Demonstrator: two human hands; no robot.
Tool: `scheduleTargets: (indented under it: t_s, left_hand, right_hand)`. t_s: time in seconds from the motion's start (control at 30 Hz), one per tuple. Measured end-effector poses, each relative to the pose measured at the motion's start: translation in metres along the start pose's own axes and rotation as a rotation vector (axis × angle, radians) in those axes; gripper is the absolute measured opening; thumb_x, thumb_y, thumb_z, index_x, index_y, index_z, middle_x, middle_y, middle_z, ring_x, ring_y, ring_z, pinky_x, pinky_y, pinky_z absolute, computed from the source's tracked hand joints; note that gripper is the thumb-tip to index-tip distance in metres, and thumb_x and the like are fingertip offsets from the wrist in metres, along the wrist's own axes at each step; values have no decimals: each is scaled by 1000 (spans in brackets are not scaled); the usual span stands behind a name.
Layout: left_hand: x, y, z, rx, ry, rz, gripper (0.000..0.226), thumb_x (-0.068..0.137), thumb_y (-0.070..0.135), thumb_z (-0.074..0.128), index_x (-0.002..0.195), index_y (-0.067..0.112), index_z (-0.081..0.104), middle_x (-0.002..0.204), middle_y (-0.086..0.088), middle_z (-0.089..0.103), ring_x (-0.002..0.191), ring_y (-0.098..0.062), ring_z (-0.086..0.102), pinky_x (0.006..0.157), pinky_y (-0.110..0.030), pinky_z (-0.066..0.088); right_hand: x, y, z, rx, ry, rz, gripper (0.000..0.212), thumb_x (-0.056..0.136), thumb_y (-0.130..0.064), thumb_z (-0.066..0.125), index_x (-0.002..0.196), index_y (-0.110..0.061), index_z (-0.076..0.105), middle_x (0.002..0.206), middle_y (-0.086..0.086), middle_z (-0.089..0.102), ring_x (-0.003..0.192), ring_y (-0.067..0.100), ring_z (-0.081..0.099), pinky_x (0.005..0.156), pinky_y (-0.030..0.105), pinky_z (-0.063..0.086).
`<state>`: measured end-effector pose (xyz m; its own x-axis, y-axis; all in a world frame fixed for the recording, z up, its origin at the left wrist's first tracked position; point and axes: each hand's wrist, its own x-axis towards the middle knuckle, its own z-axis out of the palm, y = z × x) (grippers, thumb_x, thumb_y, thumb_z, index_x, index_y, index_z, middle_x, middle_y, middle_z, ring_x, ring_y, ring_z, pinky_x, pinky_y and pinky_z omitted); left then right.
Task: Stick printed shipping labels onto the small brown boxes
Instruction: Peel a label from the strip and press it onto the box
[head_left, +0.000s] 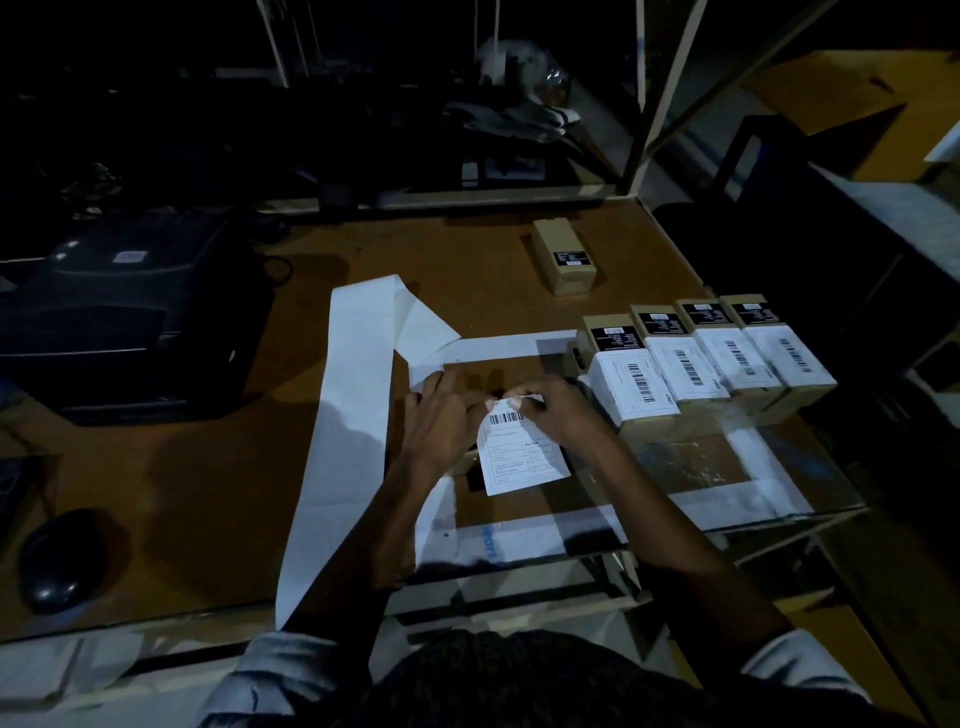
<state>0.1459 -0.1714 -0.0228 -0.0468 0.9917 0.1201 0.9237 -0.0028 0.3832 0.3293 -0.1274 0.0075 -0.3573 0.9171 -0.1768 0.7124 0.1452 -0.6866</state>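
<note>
Above the table (208, 467), both hands' fingers (524, 402) pinch the label (519, 452) by its top edge.

A row of four labelled boxes (717, 358) blocks the right; a printer (124, 322) blocks the left. Bare tabletop (467, 260) lies open between, save one lone box (565, 255).

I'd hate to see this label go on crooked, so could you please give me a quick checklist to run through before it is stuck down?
1. Label held by both hands: left hand and right hand pinch its top edge. Ok.
2. Backing fully peeled: cannot tell.
3. Box under the label: mostly hidden. Cannot tell.
4. Print faces up: ok.
5. Four labelled boxes stand in a row to the right, apart from the hands: ok.
6. Spare unlabelled box lies behind: ok.
</note>
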Motion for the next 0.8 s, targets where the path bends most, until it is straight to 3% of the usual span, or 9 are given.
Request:
scheduleTargets:
  t_s: [0.1,0.17,0.27,0.37,0.5,0.63,0.7,0.8]
  left_hand:
    - [3,-4,4,7,-29,-38,36,99,51,47,115,32,72,149,0,45,139,-24,34,111,-56,26]
    - [5,-9,9,18,-28,-74,45,96,59,45,108,28,75,148,1,48,138,-24,37,112,-56,29]
    - [6,-13,13,10,3,-113,53,92,67,41,99,27,77,142,-2,54,135,-25,42,108,-55,36]
    - [2,-10,13,7,57,-81,46,94,63,42,107,31,73,142,0,53,134,-24,42,108,-51,36]
    - [1,-7,9,-30,89,57,27,98,46,52,110,33,72,145,1,50,138,-23,37,108,-50,30]
    - [4,-10,13,-25,78,35,26,96,47,55,107,34,75,142,2,53,136,-21,39,107,-51,31]
    - [4,-13,15,-1,80,17,34,96,52,51,104,31,77,138,1,57,133,-22,42,107,-51,33]
    - [1,-11,14,26,115,-31,47,93,60,45,98,26,77,131,-2,62,126,-23,48,103,-48,42]
  right_hand:
    - [3,-1,-9,-23,-89,87,28,99,-39,59,121,-27,71,119,-1,70,92,9,57,70,27,40]
    - [7,-2,-15,-50,-115,112,35,97,-45,62,122,-24,71,123,1,69,99,14,58,78,29,42]
    - [12,-5,-21,-139,-128,168,50,93,-53,64,129,-18,67,123,6,68,107,24,63,76,29,43]
    - [15,-11,-15,-293,-50,90,40,91,-45,69,120,-18,71,120,6,70,107,25,65,80,31,47]
    - [9,-14,-6,-89,-59,8,18,93,-22,70,109,-21,78,116,3,74,105,19,66,90,35,50]
    - [6,-12,-15,-126,-48,78,22,92,-35,71,104,-19,80,108,4,75,101,22,67,82,34,51]
    - [4,-11,-17,-166,-42,100,32,92,-41,69,106,-12,77,107,8,74,99,24,66,75,30,45]
    - [-4,-8,-13,-152,55,73,38,92,-42,69,112,-9,72,112,12,72,104,27,65,76,27,39]
